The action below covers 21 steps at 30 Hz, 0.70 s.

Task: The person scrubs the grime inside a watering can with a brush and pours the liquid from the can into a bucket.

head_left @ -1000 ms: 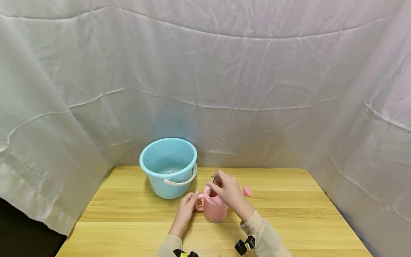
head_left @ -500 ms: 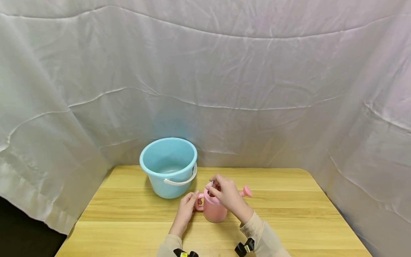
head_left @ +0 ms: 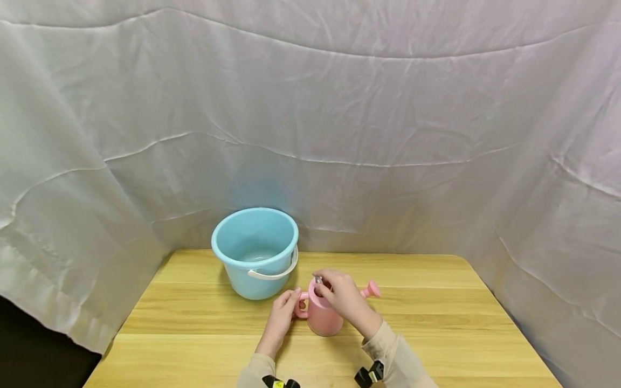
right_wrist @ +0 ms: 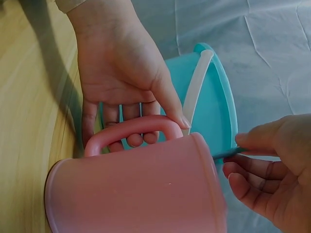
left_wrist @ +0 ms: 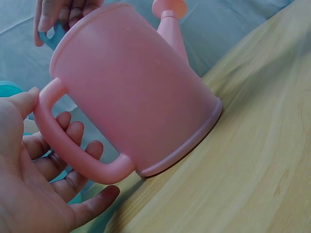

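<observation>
A pink watering can (head_left: 325, 319) stands upright on the wooden table, its spout pointing right. My left hand (head_left: 281, 313) holds its handle (left_wrist: 68, 145), thumb on the top of the loop and fingers reaching through and behind it. Over the can's top opening, my right hand (head_left: 343, 295) pinches a thin blue-grey item (right_wrist: 229, 153) between thumb and fingers. In the left wrist view, a hole shows near the item's upper end; its lower part is hidden behind the can's rim. What kind of item it is, I cannot tell.
A light blue bucket (head_left: 257, 280) with a white handle (head_left: 274, 276) stands behind and left of the can. Pale grey curtain (head_left: 339, 108) hangs around the back and sides of the wooden table (head_left: 427, 323).
My right hand has moved slightly down and left, lowering the thin item further into the can's opening. My left hand, the can and the bucket stay in place.
</observation>
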Available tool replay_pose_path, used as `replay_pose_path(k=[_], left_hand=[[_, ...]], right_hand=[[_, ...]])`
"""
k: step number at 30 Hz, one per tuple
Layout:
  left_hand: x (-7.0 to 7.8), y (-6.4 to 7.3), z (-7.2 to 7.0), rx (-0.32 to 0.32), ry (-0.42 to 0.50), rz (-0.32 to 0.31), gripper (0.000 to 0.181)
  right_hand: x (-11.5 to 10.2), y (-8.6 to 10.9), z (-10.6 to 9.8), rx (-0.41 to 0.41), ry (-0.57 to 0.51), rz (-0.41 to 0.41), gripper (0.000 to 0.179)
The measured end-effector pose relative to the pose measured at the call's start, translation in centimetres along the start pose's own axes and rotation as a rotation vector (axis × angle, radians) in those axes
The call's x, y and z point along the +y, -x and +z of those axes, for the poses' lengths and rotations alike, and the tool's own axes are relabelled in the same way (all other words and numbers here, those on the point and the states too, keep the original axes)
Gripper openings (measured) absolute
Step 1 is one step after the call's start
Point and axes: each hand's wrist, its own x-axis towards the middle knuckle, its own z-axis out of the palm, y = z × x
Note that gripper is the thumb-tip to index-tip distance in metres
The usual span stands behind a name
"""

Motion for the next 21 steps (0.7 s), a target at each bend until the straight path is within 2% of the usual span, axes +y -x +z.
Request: replay_pose_path(k=[11, 16, 21], left_hand=[[0.0, 0.0, 0.1, -0.011, 0.017, 0.017, 0.056], [0.1, 0.1, 0.1, -0.006, 0.011, 0.007, 0.056], [0.1, 0.1, 0.0, 0.007, -0.01, -0.006, 0.055]], right_hand=[[-0.1, 0.0, -0.2, 0.019, -0.008, -0.052, 0.014], [-0.2, -0.2, -0.6, 0.03, -0.017, -0.037, 0.014], [-0.4, -0.3, -1.1, 0.078, -0.03, -0.052, 0.014]])
